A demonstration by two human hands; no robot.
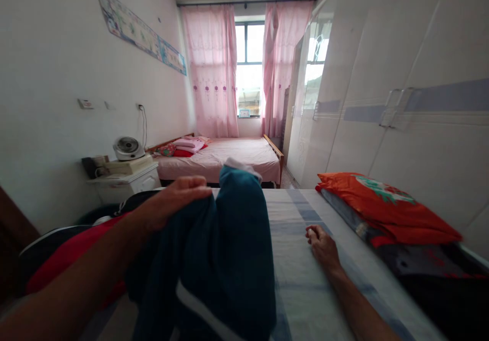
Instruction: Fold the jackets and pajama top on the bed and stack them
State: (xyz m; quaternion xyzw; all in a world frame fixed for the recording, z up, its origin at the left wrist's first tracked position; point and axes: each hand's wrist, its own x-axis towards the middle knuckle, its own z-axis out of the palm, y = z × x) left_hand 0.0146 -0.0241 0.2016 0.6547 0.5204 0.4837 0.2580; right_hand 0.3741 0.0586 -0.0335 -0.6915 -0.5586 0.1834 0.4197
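A dark teal garment [237,249] with a white stripe hangs raised over the near bed, and a whitish part shows at its top. Whether it is a jacket or trousers I cannot tell. My left hand [183,195] is closed on its upper left edge, with the fingers pinching the cloth. Over the pale checked bed sheet [290,259], to the right of the garment and apart from it, is my right hand [321,244]. Its fingers are curled in, and nothing shows in them.
Red and black clothes [72,252] lie at the left. On the right, an orange bag or cloth [389,208] tops a folded pile beside white wardrobes [382,50]. Behind are a pink bed [237,152] and a small cabinet [130,180] with a fan [130,148].
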